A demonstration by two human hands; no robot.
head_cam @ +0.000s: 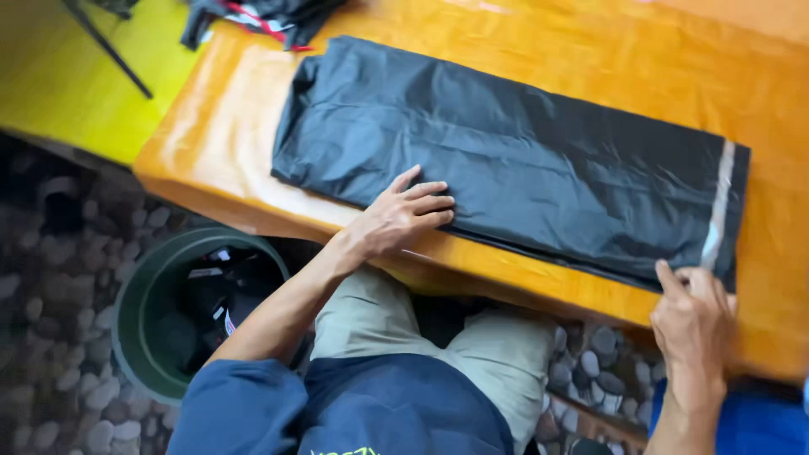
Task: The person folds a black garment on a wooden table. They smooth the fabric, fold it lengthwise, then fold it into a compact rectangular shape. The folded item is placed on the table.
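Note:
A dark, shiny garment (514, 160), folded into a long rectangle, lies flat across a glossy orange wooden table (219, 126). A pale reflective strip (719, 211) runs along its right end. My left hand (403, 215) rests flat on the near edge of the garment, fingers spread and pointing right. My right hand (693, 316) pinches the near right corner of the garment by the strip, thumb on top.
A dark green bucket (139, 312) holding dark clothes stands on the pebbled floor at the lower left. More dark clothing with a red stripe (261, 18) lies at the table's far edge. My knees in light trousers (497, 354) sit under the table edge.

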